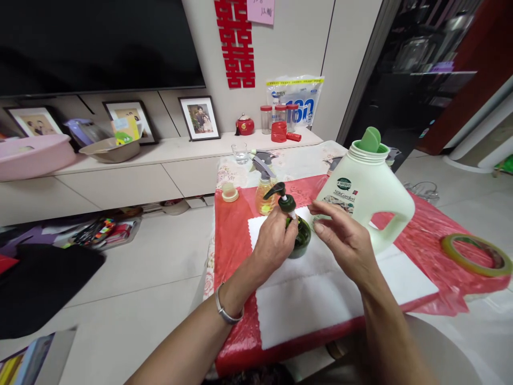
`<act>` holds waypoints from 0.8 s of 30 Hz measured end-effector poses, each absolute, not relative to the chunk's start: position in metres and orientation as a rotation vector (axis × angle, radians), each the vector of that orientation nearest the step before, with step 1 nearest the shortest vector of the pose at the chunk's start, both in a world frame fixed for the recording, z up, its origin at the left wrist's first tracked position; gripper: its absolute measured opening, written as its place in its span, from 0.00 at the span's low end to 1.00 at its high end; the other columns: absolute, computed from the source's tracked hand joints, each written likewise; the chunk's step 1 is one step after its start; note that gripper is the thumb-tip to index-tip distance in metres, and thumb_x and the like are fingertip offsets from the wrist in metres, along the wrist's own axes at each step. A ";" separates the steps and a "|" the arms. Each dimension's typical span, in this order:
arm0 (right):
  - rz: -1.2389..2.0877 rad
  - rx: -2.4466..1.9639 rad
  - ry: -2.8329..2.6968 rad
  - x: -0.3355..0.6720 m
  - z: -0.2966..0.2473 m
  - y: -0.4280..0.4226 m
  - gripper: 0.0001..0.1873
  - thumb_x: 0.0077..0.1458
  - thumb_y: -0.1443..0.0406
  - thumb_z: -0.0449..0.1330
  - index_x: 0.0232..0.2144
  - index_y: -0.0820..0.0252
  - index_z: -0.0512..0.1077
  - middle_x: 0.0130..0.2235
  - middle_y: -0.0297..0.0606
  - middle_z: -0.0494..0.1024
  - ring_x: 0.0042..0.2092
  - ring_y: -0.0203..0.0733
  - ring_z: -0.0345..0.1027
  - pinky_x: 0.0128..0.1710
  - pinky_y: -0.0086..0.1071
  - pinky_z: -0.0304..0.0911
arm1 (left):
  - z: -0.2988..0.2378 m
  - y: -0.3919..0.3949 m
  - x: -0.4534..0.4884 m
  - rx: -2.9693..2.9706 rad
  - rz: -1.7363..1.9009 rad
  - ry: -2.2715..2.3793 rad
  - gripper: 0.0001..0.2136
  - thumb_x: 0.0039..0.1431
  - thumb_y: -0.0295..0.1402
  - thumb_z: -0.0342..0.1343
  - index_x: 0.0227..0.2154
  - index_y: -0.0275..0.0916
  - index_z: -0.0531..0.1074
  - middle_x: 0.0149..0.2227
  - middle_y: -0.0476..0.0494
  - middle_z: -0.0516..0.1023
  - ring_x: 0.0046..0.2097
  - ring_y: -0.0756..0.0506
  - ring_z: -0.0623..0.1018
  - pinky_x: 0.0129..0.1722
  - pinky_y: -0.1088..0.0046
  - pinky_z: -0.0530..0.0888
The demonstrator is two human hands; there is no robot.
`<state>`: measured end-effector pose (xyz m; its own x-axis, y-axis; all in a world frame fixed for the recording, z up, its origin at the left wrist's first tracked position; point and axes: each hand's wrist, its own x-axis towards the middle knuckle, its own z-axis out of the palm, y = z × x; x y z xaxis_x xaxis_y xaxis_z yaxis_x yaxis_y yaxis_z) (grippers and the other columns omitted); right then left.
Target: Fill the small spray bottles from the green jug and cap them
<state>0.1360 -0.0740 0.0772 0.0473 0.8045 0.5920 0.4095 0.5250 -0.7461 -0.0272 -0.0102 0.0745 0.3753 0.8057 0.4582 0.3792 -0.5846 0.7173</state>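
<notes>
My left hand [274, 241] is wrapped round a small dark green pump bottle [301, 240] standing on a white cloth [320, 291]. Its black pump head [280, 195] sticks up above my fingers. My right hand [342, 238] is just right of the bottle, its fingers curled in a loose pinch near the pump's neck; I cannot make out anything in them. A large white detergent jug [366, 190] with a green cap stands right behind my right hand.
The low table has a red plastic cover [234, 243]. On it are a yellow spray bottle [264, 187], a small cap [230, 191], a glass [240, 152] and a tape roll [476, 254]. A TV cabinet [120, 176] with photo frames and basins lines the wall.
</notes>
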 end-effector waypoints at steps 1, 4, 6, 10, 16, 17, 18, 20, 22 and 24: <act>0.410 -1.078 -1.575 0.134 0.076 -0.074 0.20 0.69 0.62 0.59 0.61 0.53 0.68 0.57 0.38 0.68 0.57 0.40 0.66 0.54 0.32 0.69 | 0.074 -0.010 -0.027 2.144 1.137 1.003 0.05 0.64 0.28 0.50 0.32 0.42 0.69 0.33 0.45 0.74 0.38 0.43 0.75 0.42 0.64 0.71; 0.425 -1.074 -1.597 0.127 0.073 -0.074 0.23 0.70 0.61 0.58 0.65 0.50 0.63 0.60 0.37 0.65 0.58 0.40 0.65 0.56 0.34 0.68 | 0.073 -0.010 -0.026 2.165 1.137 0.999 0.05 0.64 0.30 0.50 0.33 0.42 0.69 0.35 0.44 0.75 0.41 0.41 0.75 0.44 0.63 0.72; 0.426 -1.062 -1.614 0.123 0.073 -0.074 0.25 0.71 0.62 0.57 0.67 0.48 0.61 0.62 0.36 0.64 0.59 0.40 0.64 0.58 0.35 0.67 | 0.073 -0.009 -0.026 2.183 1.119 1.000 0.05 0.64 0.29 0.50 0.35 0.41 0.70 0.36 0.43 0.75 0.42 0.41 0.75 0.46 0.61 0.72; 0.327 -1.076 -1.624 0.118 0.073 -0.071 0.27 0.71 0.62 0.57 0.68 0.50 0.59 0.63 0.37 0.63 0.61 0.42 0.62 0.59 0.36 0.67 | 0.073 -0.007 -0.026 2.233 1.086 0.948 0.05 0.63 0.28 0.50 0.36 0.41 0.70 0.39 0.42 0.75 0.43 0.40 0.75 0.46 0.61 0.72; 0.225 -1.090 -1.562 0.114 0.075 -0.063 0.23 0.67 0.63 0.58 0.63 0.55 0.66 0.58 0.39 0.68 0.57 0.43 0.66 0.56 0.39 0.68 | 0.075 -0.006 -0.025 2.328 0.991 0.919 0.08 0.60 0.25 0.50 0.39 0.41 0.71 0.40 0.39 0.76 0.45 0.37 0.75 0.47 0.56 0.72; 0.206 -1.087 -1.559 0.114 0.075 -0.063 0.20 0.67 0.63 0.58 0.60 0.56 0.68 0.56 0.39 0.70 0.55 0.43 0.67 0.56 0.38 0.68 | 0.074 -0.007 -0.024 2.338 0.996 0.920 0.08 0.61 0.25 0.49 0.39 0.41 0.71 0.40 0.39 0.76 0.45 0.37 0.75 0.48 0.56 0.72; 0.194 -1.080 -1.559 0.114 0.075 -0.062 0.18 0.67 0.64 0.59 0.58 0.56 0.70 0.54 0.38 0.71 0.54 0.42 0.67 0.55 0.38 0.68 | 0.073 -0.007 -0.024 2.342 1.007 0.919 0.08 0.62 0.26 0.49 0.39 0.41 0.71 0.40 0.39 0.76 0.46 0.37 0.75 0.48 0.56 0.72; 0.203 -1.064 -1.551 0.113 0.075 -0.061 0.15 0.66 0.65 0.59 0.55 0.56 0.72 0.52 0.38 0.72 0.52 0.42 0.68 0.53 0.37 0.67 | 0.071 -0.007 -0.024 2.330 1.030 0.915 0.07 0.64 0.28 0.49 0.40 0.41 0.71 0.40 0.39 0.77 0.46 0.37 0.75 0.49 0.56 0.71; 0.246 -1.056 -1.528 0.113 0.074 -0.060 0.15 0.66 0.65 0.59 0.55 0.57 0.72 0.51 0.39 0.72 0.52 0.42 0.68 0.53 0.37 0.67 | 0.067 -0.008 -0.025 2.304 1.050 0.933 0.06 0.65 0.29 0.50 0.41 0.41 0.70 0.41 0.39 0.77 0.46 0.38 0.76 0.49 0.57 0.72; 0.272 -1.069 -1.499 0.114 0.073 -0.059 0.16 0.66 0.64 0.59 0.55 0.57 0.72 0.51 0.40 0.72 0.51 0.42 0.68 0.53 0.37 0.67 | 0.064 -0.010 -0.027 2.261 1.075 0.972 0.05 0.63 0.29 0.53 0.41 0.41 0.69 0.41 0.41 0.77 0.46 0.39 0.77 0.47 0.60 0.73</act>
